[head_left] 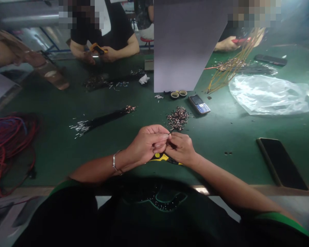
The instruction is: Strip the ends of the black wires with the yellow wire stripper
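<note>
My left hand and my right hand meet over the green table near its front edge. Both are closed, fingertips pinched together on a thin dark wire that sticks up between them. A yellow and black hand tool lies under my hands, partly hidden. Just beyond my fingers sits a pile of small metal terminals. A bundle of black wires with metal ends lies to the left.
A keypad phone, two tape rolls and a grey upright board stand behind the pile. A dark smartphone lies at right, a clear plastic bag beyond it, red cable at left. Other people work across the table.
</note>
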Demonstrator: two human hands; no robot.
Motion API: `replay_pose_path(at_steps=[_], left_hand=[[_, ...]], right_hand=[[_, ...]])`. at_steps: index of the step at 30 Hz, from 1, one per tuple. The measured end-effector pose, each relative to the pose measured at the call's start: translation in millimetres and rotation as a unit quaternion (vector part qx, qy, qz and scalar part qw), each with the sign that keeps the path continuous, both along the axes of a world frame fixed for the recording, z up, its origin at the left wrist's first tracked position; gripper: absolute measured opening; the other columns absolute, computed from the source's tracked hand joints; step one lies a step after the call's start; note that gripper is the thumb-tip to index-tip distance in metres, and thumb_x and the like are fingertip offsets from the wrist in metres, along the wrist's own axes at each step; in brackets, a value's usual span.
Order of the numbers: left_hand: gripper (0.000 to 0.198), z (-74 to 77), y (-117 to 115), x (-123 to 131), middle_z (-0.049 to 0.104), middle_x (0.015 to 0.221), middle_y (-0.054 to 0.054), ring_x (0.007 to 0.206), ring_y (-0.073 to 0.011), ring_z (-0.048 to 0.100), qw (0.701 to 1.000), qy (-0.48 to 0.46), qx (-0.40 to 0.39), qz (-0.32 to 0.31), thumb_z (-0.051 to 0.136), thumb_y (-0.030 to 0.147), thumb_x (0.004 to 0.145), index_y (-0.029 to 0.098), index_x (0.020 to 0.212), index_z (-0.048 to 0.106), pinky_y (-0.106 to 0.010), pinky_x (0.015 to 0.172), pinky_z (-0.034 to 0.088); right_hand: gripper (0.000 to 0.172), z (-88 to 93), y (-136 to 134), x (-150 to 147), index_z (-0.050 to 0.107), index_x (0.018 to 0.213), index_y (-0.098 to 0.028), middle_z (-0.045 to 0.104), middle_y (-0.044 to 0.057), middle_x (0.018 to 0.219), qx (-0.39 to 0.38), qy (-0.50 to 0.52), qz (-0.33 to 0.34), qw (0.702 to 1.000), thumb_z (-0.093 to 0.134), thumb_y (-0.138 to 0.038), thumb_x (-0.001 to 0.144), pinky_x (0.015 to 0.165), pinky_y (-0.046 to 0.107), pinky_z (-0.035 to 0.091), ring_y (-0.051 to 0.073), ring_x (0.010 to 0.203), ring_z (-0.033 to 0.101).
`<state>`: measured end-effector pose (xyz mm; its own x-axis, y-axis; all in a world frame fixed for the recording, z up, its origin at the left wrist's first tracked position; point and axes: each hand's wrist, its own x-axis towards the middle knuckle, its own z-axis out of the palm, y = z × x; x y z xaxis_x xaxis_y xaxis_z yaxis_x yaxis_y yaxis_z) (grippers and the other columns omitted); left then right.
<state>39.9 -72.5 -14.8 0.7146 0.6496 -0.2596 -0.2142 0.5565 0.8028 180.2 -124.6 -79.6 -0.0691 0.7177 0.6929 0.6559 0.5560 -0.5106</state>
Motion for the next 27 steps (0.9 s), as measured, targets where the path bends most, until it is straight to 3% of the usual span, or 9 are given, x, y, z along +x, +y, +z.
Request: replay_pose_path(at_steps=[27], left_hand=[[0.005, 5.2, 2.6, -2.6, 0.038, 0.043, 0.006, 0.04, -0.0024, 0.028, 1.0, 0.027, -0.001, -0.001, 0.068, 0.012, 0.067, 0.012, 0.068, 0.063, -0.019, 0.042, 0.022]], right_hand=[[0.028, 3.6, 2.0, -2.1, 0.034, 0.054, -0.022, 0.034, -0.004, 0.051, 0.046, 0.001, -0.018, 0.999, 0.046, -0.006, 0.074, 0.048, 0.026, 0.029, 0.012, 0.048, 0.033]])
